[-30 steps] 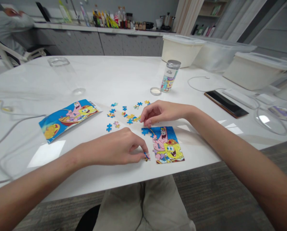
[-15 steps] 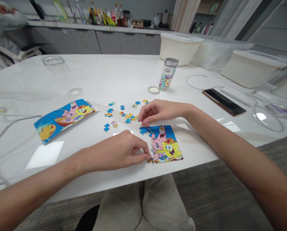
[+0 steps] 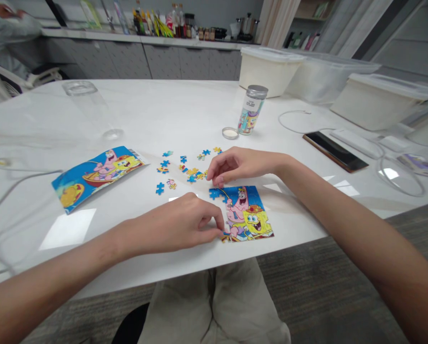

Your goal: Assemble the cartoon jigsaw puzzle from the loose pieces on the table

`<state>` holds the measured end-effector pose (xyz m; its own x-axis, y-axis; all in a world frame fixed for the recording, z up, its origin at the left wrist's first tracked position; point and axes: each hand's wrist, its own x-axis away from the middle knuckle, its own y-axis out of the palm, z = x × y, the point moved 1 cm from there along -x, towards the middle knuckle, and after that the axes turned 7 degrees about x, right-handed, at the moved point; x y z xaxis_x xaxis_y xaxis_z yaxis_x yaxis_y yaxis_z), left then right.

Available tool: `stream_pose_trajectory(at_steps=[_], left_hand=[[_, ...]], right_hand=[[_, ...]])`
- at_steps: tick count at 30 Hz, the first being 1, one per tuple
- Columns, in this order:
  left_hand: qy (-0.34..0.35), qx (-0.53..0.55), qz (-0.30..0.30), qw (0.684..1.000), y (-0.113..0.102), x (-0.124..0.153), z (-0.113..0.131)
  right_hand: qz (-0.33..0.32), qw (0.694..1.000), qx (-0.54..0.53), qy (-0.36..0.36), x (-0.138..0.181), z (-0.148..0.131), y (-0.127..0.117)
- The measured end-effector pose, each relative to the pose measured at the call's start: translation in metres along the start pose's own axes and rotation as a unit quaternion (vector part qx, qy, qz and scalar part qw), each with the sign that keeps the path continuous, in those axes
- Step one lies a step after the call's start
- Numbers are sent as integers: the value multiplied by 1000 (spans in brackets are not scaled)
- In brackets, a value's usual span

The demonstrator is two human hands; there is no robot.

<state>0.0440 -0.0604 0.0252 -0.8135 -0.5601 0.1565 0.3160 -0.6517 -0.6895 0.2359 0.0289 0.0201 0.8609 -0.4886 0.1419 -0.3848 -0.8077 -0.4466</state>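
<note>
Now, through the head view, I have the left hand (image 3: 187,222) with thumb and forefinger pinched on a puzzle piece (image 3: 226,238) at the lower-left corner of the partly built puzzle (image 3: 250,215), which lies flat near the front edge of the white table (image 3: 156,114). I see the right hand (image 3: 240,165) curled by the puzzle's upper edge; whether it grips anything, I cannot tell. Loose pieces (image 3: 160,188) lie scattered beyond the left hand, between the picture sheet (image 3: 101,174) and the right hand.
</note>
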Motion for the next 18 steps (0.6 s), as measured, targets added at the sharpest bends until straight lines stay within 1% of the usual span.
stream_pose_trajectory(at_steps=[5,7,9,11,14,16,18], left_hand=[[-22,10,-11,1000,0,1,0],[-30,17,-3,999,-2,2,0],[-36,23,37,998,-5,2,0],[-51,22,113,992,-10,1,-2],[-84,4,225,971,-15,0,-7],[-96,-10,267,959,-16,-1,-10],[-95,-22,280,955,-17,-1,-11]], right_hand=[[1,1000,4,-4,0,1,0],[2,1000,0,-4,0,1,-1],[2,1000,-1,-6,1,0,-1],[-2,1000,-2,-14,2,-2,-1],[-14,1000,-10,-26,1,-6,3],[-10,999,-15,-30,0,-9,6],[6,999,-9,-31,-1,-10,7]])
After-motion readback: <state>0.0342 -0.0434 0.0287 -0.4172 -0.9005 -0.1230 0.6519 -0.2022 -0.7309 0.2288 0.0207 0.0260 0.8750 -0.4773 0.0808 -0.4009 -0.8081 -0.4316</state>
